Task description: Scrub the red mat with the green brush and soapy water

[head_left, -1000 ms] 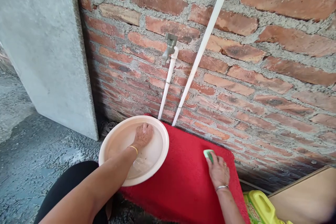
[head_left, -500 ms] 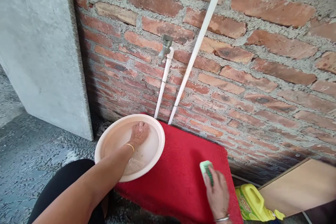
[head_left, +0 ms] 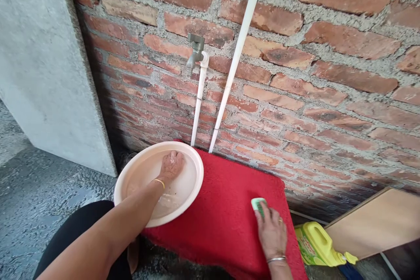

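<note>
gripping a pale green scrubber [head_left: 257, 204] in bent fingers at five o'clock in the head view, your right hand [head_left: 273, 232] holds it low over the red surface [head_left: 226, 201], likely for control. your left hand [head_left: 171, 166], perhaps steadying the basin [head_left: 200, 175] toward eight, is knuckles-up; you cannot tell its closure or contents. bare red lies between; brick wall [head_left: 288, 59] bounds twelve, a yellow jug [head_left: 311, 237] half past four.

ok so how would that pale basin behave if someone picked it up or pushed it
The basin would probably feel heavier than it looks, since water lies inside. That water would likely slosh under a quick push. Its smooth-looking rim might turn slippery if splashed.
</note>
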`<move>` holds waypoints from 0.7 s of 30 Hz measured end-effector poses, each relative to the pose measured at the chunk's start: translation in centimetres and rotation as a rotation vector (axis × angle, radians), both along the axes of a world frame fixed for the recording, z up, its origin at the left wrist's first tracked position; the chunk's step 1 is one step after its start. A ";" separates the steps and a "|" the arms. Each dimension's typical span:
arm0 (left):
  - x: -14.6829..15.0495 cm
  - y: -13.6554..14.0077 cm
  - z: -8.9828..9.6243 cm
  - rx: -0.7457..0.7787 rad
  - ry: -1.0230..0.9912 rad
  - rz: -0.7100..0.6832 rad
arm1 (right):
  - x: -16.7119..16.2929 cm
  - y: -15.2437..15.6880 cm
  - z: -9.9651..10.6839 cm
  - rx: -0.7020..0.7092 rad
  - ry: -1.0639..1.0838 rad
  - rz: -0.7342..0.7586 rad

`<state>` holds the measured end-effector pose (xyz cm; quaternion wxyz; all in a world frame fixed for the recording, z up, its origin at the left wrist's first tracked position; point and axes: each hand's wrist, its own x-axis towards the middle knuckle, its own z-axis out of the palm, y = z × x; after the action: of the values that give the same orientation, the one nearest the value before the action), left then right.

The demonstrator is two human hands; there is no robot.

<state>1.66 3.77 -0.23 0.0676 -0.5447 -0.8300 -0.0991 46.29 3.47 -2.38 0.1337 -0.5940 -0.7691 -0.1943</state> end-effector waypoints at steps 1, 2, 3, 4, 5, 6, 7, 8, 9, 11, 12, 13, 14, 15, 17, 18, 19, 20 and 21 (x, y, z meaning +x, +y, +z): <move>0.0 0.0 -0.1 0.007 0.001 0.000 | 1.9 0.7 0.2 0.017 0.008 -0.115; -0.1 0.0 -0.2 0.013 0.004 0.000 | 3.7 1.2 0.4 0.031 0.025 -0.215; -0.1 0.0 -0.3 0.015 0.009 -0.002 | 5.1 1.5 0.5 0.043 0.050 -0.293; -0.1 0.0 -0.4 0.016 0.015 -0.004 | 6.2 1.6 0.6 0.052 0.077 -0.347; -0.1 0.0 -0.4 0.014 0.019 -0.005 | 6.8 1.5 0.7 0.060 0.104 -0.373; -0.1 0.0 -0.4 0.012 0.022 -0.006 | 7.0 1.3 0.8 0.064 0.128 -0.369; -0.1 0.0 -0.4 0.010 0.024 -0.005 | 6.8 1.0 0.9 0.068 0.148 -0.338; -0.1 0.0 -0.4 0.006 0.025 -0.003 | 6.1 0.7 1.0 0.068 0.166 -0.280; -0.1 0.0 -0.3 0.002 0.027 -0.001 | 5.1 0.2 1.0 0.059 0.181 -0.201; -0.1 0.0 -0.1 -0.017 0.030 0.003 | 2.2 -1.3 0.8 0.027 0.204 -0.011; -0.1 0.0 0.0 -0.030 0.031 0.005 | 0.5 -2.2 0.6 0.005 0.210 0.081; -0.1 -0.1 0.1 -0.041 0.032 0.005 | -1.2 -3.2 0.4 -0.014 0.210 0.159; -0.1 -0.1 0.2 -0.049 0.033 0.002 | -2.9 -4.1 0.0 -0.033 0.201 0.225; -0.1 -0.2 0.2 -0.052 0.033 -0.001 | -4.3 -5.0 -0.3 -0.045 0.186 0.274; -0.1 -0.3 0.3 -0.045 0.029 -0.005 | -6.2 -6.0 -0.7 -0.062 0.138 0.323; -0.1 -0.3 0.2 -0.038 0.025 -0.006 | -6.5 -6.1 -0.7 -0.065 0.108 0.316; -0.1 -0.3 0.2 -0.030 0.020 -0.004 | -6.4 -5.9 -0.6 -0.069 0.075 0.288; -0.1 -0.3 0.1 -0.023 0.016 -0.002 | -5.7 -5.4 -0.5 -0.072 0.041 0.241; -0.1 -0.2 0.0 -0.016 0.014 -0.002 | -4.8 -4.7 -0.2 -0.075 0.007 0.174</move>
<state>1.56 3.55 -0.22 0.0688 -0.5468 -0.8297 -0.0885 41.53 -1.23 -2.60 0.1305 -0.5302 -0.8241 -0.1508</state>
